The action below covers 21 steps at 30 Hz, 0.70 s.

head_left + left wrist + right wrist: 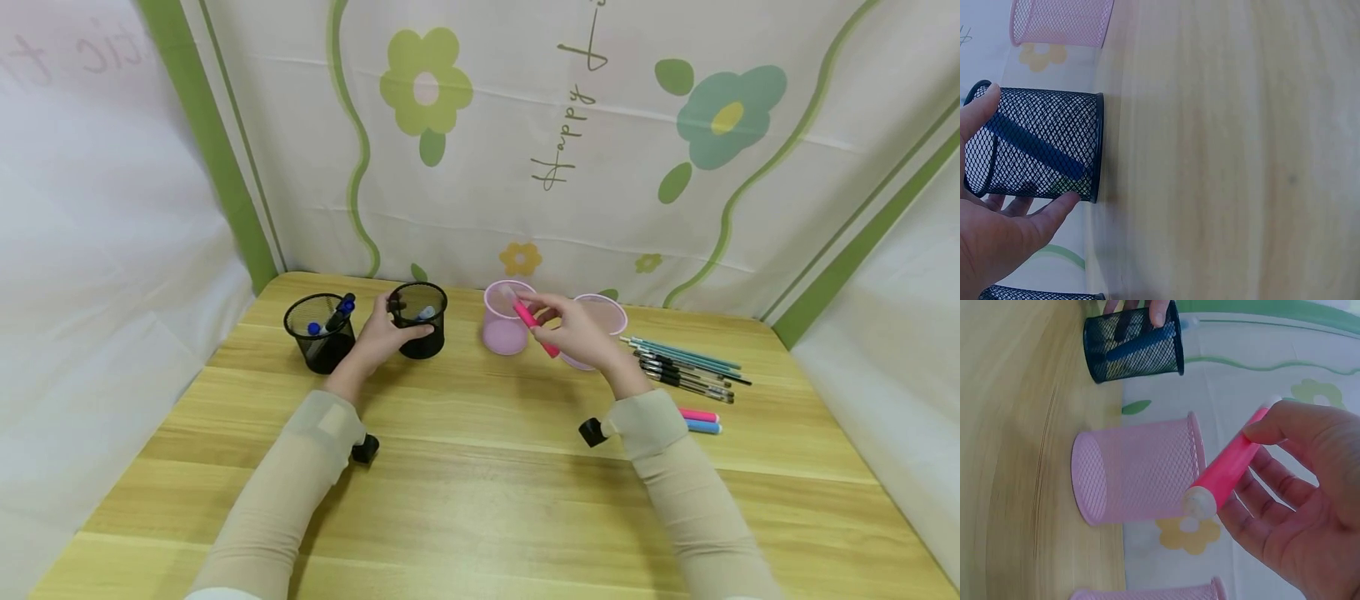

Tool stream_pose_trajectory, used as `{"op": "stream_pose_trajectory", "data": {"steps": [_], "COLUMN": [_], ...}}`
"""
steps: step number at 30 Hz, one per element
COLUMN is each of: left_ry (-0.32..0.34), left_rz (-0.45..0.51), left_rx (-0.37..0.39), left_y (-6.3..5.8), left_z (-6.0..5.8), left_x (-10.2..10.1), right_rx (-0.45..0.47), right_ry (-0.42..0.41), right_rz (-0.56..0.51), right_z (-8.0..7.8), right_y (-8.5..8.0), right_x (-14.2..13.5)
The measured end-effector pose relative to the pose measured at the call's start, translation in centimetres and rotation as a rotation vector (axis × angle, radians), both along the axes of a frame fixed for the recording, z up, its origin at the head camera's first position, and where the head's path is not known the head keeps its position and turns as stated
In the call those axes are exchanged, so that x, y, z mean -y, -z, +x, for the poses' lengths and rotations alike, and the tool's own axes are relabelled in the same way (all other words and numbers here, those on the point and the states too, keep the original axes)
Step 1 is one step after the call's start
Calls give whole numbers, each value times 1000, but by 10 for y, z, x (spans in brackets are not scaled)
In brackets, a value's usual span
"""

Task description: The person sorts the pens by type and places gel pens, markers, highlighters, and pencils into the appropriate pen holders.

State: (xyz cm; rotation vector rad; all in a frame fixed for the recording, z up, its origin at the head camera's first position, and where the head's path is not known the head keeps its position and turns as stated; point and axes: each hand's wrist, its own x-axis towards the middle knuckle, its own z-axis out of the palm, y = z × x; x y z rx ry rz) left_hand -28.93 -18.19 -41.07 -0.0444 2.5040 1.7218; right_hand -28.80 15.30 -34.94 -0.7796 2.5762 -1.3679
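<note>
My left hand [381, 337] grips a black mesh pen cup [433, 340], thumb on one side and fingers on the other. A blue marker [1038, 147] leans inside that cup, seen through the mesh. My right hand [576, 332] pinches a pink marker [1230, 464] between thumb and fingers. The marker is tilted, one pale end close to the rim of a pink mesh pen cup [504, 335]. This cup [1141, 469] stands upright on the table. A second pink mesh cup [603, 312] is partly hidden behind my right hand.
At the left stands another black mesh cup [328, 354] with several blue-capped pens. Several teal pencils [690, 354] and black-grip pens [678, 375] lie on the right. A pink marker [699, 415] and a blue marker [703, 427] lie partly behind my right sleeve. A printed curtain [480, 167] backs the table.
</note>
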Motion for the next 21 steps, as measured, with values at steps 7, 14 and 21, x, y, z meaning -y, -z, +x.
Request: {"op": "stream_pose_trajectory", "data": {"steps": [7, 14, 21], "left_ry": [4, 4, 6], "left_rz": [0, -4, -3], "left_rx": [-4, -12, -8], "left_y": [-2, -1, 1], "left_z": [1, 0, -2], "left_x": [1, -1, -1], "right_rx": [14, 50, 83], "right_ry": [39, 87, 154], "right_rz": [-139, -311, -546], "right_z": [-6, -14, -18], "right_y": [3, 5, 6], "right_x": [22, 50, 77]}}
